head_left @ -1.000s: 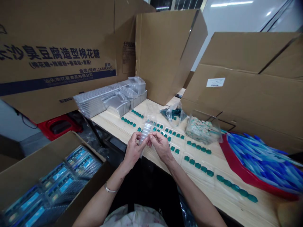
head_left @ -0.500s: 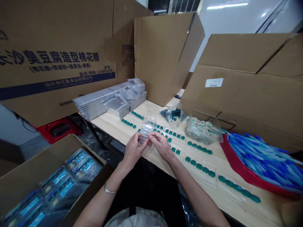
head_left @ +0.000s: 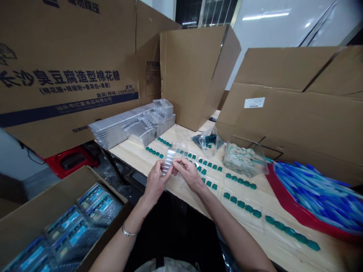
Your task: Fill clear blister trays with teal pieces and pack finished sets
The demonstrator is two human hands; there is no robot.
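A small clear plastic tray (head_left: pixel 169 158) with ribbed compartments is held up over the table's near edge. My left hand (head_left: pixel 155 181) wraps around its lower left side, thumb toward the middle. At the tray's right edge, the pinched fingers of my right hand (head_left: pixel 187 173) grip it; their tips are partly hidden. Just beyond my hands, rows of dark green pieces (head_left: pixel 210 161) sit in clear trays on the wooden table (head_left: pixel 181 190). More green pieces (head_left: pixel 154 152) lie in a row to the left of the held tray.
Stacked clear trays (head_left: pixel 119 126) stand back left. A bag of green pieces (head_left: pixel 208 139), a clear bin of pale pieces (head_left: pixel 241 156) and a red basin (head_left: pixel 286 200) of blue sticks line the right. An open carton (head_left: pixel 96 234) of packed boxes sits lower left.
Both hands have shifted slightly left with the clear plastic tray, which now tilts differently. The whole view has moved a little; the pieces on the table stay in place.
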